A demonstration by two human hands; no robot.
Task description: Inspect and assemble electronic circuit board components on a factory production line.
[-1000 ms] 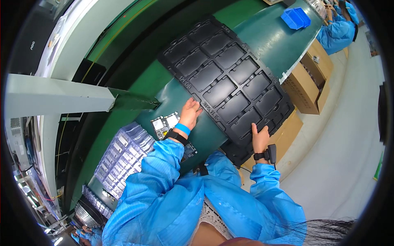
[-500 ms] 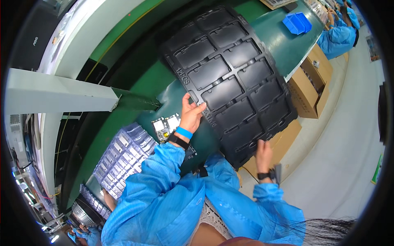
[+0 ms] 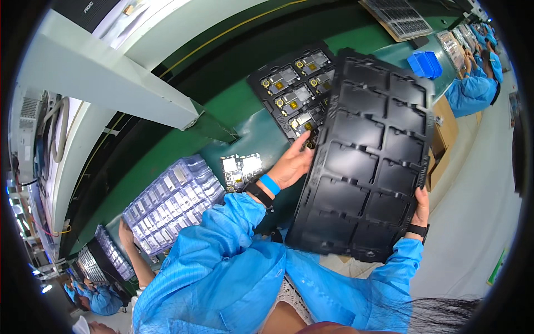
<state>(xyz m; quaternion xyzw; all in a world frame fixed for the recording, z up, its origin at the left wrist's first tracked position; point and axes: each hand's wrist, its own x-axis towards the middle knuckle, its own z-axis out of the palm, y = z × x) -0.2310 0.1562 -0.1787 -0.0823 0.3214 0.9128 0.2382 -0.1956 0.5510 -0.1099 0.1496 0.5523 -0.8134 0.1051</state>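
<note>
A black plastic tray (image 3: 364,164) with rows of empty pockets is held up and tilted in front of me. My right hand (image 3: 421,207) grips its right edge near the lower corner, thumb on the upper face. Beside the left edge is my left hand (image 3: 293,166), its fingers stretched out and apart; whether the fingertips touch that edge is hard to see. Partly covered by the raised tray, a second black tray (image 3: 282,123) lies on the bench with circuit boards (image 3: 295,100) in its pockets. Two loose circuit boards (image 3: 242,168) lie left of my left wrist.
Clear plastic trays (image 3: 172,203) of small parts sit at the left, with another person's hand (image 3: 127,234) at their edge. A blue bin (image 3: 425,65) and a cardboard box (image 3: 445,125) are at the right. A grey beam (image 3: 111,72) juts in from the left.
The empty tray has moved right and toward me, uncovering the filled tray beneath. My right hand has taken hold of its right edge, and my left hand has come off its left side.
</note>
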